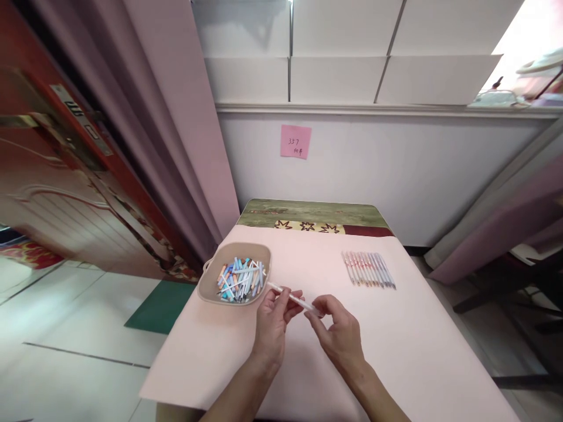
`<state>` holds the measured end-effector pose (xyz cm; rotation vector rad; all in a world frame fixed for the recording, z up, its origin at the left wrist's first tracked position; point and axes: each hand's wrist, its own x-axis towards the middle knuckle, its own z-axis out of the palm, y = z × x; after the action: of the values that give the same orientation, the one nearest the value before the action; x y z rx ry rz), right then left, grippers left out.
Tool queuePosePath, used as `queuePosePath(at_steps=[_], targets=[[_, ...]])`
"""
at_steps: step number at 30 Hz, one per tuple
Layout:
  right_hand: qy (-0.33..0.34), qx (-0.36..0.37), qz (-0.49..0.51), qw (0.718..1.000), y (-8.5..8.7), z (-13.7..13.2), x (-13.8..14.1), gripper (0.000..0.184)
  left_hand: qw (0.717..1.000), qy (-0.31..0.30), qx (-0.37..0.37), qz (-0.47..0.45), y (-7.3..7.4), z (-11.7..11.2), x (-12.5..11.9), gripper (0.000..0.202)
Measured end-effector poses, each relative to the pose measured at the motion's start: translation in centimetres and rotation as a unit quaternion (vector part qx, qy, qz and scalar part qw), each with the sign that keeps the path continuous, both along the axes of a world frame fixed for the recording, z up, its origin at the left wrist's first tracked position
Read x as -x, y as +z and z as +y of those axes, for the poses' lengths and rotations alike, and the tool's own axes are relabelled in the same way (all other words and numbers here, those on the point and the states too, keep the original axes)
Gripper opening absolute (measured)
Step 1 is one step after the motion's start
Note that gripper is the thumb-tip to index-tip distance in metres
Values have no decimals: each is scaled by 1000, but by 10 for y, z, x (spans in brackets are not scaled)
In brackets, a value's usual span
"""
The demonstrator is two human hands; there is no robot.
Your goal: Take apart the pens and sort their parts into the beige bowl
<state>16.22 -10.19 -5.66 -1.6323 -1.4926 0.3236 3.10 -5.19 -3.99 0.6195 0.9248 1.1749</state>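
Both hands meet over the near middle of a table covered in pale pink cloth (422,346). My left hand (273,322) pinches a thin white pen (290,297) around its middle, the pen slanting up to the left. My right hand (338,328) has its fingers curled and pinched on the pen's right end. A beige tray (210,286) heaped with several small blue, white and orange pen parts sits just left of my left hand. Several finished pens (368,269) lie side by side in a row at the right.
A pink sticky note (295,141) hangs on the white wall behind the table. Mauve curtains (176,117) and a red door (53,170) stand at the left. A dark chair frame (505,287) is at the right. A green mat (160,306) lies on the tiled floor.
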Motion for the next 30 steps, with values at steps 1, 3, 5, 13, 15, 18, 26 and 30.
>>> queuePosePath(at_steps=[1, 3, 5, 13, 15, 18, 26, 30], targets=[[2, 9, 4, 1000, 0, 0, -1, 28, 1000, -5, -4, 0, 0, 0, -1, 28], [17, 57, 35, 998, -1, -1, -2, 39, 1000, -17, -7, 5, 2, -1, -2, 29], [37, 101, 70, 992, -1, -2, -4, 46, 1000, -24, -6, 13, 3, -1, -3, 30], [16, 46, 59, 997, -2, -3, -3, 23, 1000, -9, 10, -3, -2, 5, -2, 25], [4, 42, 36, 998, -1, -4, -2, 25, 997, -15, 68, -39, -6, 5, -3, 19], [-22, 13, -44, 999, 0, -5, 0, 28, 978, -26, 186, -89, -15, 3, -5, 10], [-28, 13, -123, 992, -8, -8, -7, 30, 991, -14, 120, -52, -27, 0, -5, 16], [7, 17, -127, 992, -14, -12, -6, 16, 999, -15, 39, 30, -30, 0, -6, 27]])
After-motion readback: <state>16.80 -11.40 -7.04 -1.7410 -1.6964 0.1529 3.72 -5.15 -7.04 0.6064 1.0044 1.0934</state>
